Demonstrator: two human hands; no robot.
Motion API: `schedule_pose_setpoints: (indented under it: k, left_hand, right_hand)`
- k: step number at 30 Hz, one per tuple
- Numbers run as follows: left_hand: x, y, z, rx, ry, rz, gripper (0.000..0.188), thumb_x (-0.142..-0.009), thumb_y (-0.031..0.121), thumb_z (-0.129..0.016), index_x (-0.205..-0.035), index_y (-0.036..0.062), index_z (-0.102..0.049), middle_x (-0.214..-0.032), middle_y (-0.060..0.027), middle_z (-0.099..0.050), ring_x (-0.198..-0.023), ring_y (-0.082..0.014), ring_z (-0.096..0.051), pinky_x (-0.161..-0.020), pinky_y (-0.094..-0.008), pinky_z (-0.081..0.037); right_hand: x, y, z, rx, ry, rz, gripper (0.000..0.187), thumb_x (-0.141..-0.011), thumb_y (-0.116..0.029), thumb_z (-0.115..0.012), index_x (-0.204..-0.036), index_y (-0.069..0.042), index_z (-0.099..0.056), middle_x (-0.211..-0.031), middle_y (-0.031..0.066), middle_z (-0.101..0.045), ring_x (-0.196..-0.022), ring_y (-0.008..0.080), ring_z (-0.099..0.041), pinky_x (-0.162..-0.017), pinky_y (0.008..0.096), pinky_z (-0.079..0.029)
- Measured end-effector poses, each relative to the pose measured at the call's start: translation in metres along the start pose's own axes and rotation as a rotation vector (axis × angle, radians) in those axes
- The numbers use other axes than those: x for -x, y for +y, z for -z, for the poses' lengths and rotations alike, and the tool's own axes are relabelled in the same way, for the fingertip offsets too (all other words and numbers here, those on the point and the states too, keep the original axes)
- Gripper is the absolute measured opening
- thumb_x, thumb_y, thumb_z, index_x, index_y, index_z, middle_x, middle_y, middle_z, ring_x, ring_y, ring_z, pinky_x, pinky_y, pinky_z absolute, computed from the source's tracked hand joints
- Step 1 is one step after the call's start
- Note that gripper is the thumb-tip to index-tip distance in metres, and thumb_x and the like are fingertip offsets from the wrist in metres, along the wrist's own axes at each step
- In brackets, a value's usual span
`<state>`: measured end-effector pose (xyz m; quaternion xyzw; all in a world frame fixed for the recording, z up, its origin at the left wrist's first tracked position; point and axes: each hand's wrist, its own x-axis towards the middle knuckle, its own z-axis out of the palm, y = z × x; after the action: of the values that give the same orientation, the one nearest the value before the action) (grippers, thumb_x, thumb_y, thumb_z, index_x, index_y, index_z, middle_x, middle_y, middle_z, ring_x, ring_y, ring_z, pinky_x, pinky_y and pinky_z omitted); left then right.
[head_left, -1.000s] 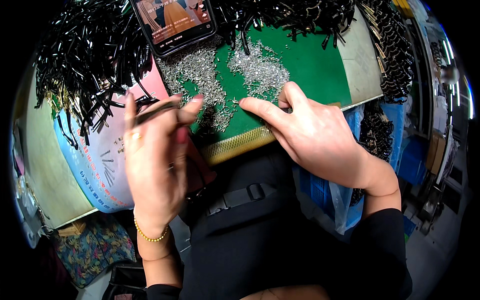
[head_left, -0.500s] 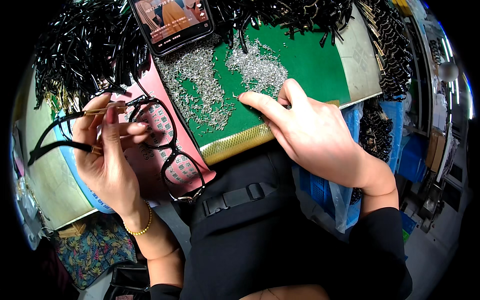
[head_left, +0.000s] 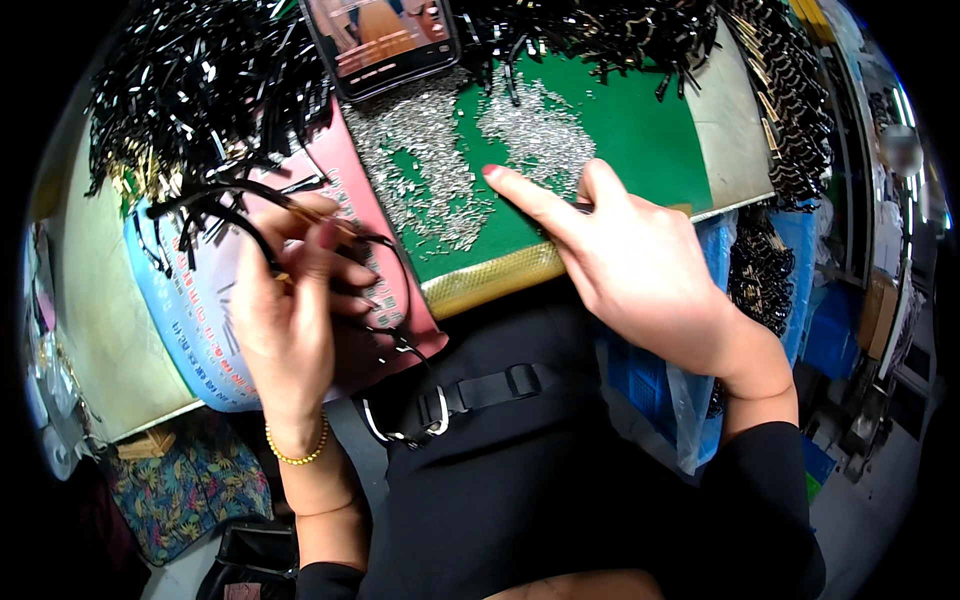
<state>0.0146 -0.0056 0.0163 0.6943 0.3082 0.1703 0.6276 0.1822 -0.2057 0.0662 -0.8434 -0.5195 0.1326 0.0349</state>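
Observation:
My left hand (head_left: 290,310) is closed around a pair of black eyeglasses (head_left: 376,239) near the gold-coloured hinge. Its two dark temples point away to the left, and the rims hang toward my lap, blurred by motion. My right hand (head_left: 640,245) rests at the front of the green mat (head_left: 640,135). The index finger reaches out to the mat between two heaps of tiny silver screws (head_left: 545,135). Its other fingers are curled under, with a small dark piece showing beside the thumb; what it belongs to is hidden.
A phone (head_left: 385,45) lies beyond the screws. Heaps of black eyeglass temples (head_left: 200,90) cover the far left, with more along the back and right. A pink and blue printed sheet (head_left: 225,345) lies under my left hand. Blue crates (head_left: 640,375) stand below the table at right.
My left hand has moved right and turned the eyeglasses, so the temples now point up and left and the rims hang lower. My right index fingertip has shifted slightly.

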Motion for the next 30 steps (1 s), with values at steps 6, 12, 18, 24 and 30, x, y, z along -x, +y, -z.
schedule_pose_setpoints:
  k: [6, 12, 18, 24, 30]
  left_hand:
    - [0.011, 0.001, -0.003, 0.038, -0.083, 0.033, 0.013, -0.105, 0.006, -0.05, -0.115, -0.0022, -0.054, -0.106, -0.0131, -0.068, -0.075, -0.0116, -0.07, -0.052, -0.018, -0.055]
    - [0.011, -0.003, -0.001, 0.01, -0.093, -0.033, 0.011, -0.105, 0.004, -0.05, -0.113, -0.0024, -0.054, -0.106, -0.0125, -0.068, -0.076, -0.012, -0.07, -0.052, -0.0183, -0.056]
    - [0.015, -0.012, -0.004, -0.302, -0.038, -0.234, 0.01, -0.101, -0.003, -0.052, -0.105, -0.0022, -0.061, -0.093, -0.0094, -0.071, -0.069, -0.0126, -0.069, -0.054, -0.0221, -0.053]
    - [0.011, -0.009, -0.008, -0.17, 0.021, -0.126, 0.005, -0.097, -0.004, -0.059, -0.1, -0.0017, -0.062, -0.081, -0.0071, -0.069, -0.062, -0.0131, -0.068, -0.056, -0.027, -0.054]
    - [0.012, -0.005, -0.006, -0.16, -0.036, -0.121, 0.006, -0.103, 0.004, -0.055, -0.102, -0.0005, -0.057, -0.091, -0.007, -0.069, -0.067, -0.0064, -0.064, -0.049, -0.0176, -0.05]
  right_hand:
    - [-0.005, -0.02, 0.016, -0.193, -0.142, 0.222, 0.067, -0.083, -0.005, -0.065, -0.144, -0.032, -0.055, -0.084, 0.0077, -0.051, -0.063, 0.023, -0.062, -0.052, 0.0343, -0.05]
    - [-0.02, -0.022, -0.004, -0.09, -0.053, 0.377, 0.062, -0.079, -0.007, -0.067, -0.137, -0.03, -0.061, -0.083, 0.0076, -0.05, -0.068, 0.0216, -0.064, -0.049, 0.0331, -0.05]
    - [-0.026, -0.025, -0.007, -0.092, 0.002, 0.397, 0.061, -0.078, -0.006, -0.067, -0.135, -0.028, -0.063, -0.083, 0.008, -0.05, -0.068, 0.0218, -0.063, -0.048, 0.0338, -0.05]
    - [-0.028, -0.029, -0.014, -0.059, 0.064, 0.381, 0.06, -0.078, -0.005, -0.065, -0.134, -0.027, -0.065, -0.083, 0.0076, -0.05, -0.065, 0.0215, -0.062, -0.048, 0.0329, -0.051]
    - [-0.027, -0.034, -0.02, 0.025, 0.144, 0.382, 0.058, -0.077, -0.009, -0.064, -0.132, -0.028, -0.067, -0.083, 0.0046, -0.049, -0.063, 0.0176, -0.058, -0.048, 0.0295, -0.05]
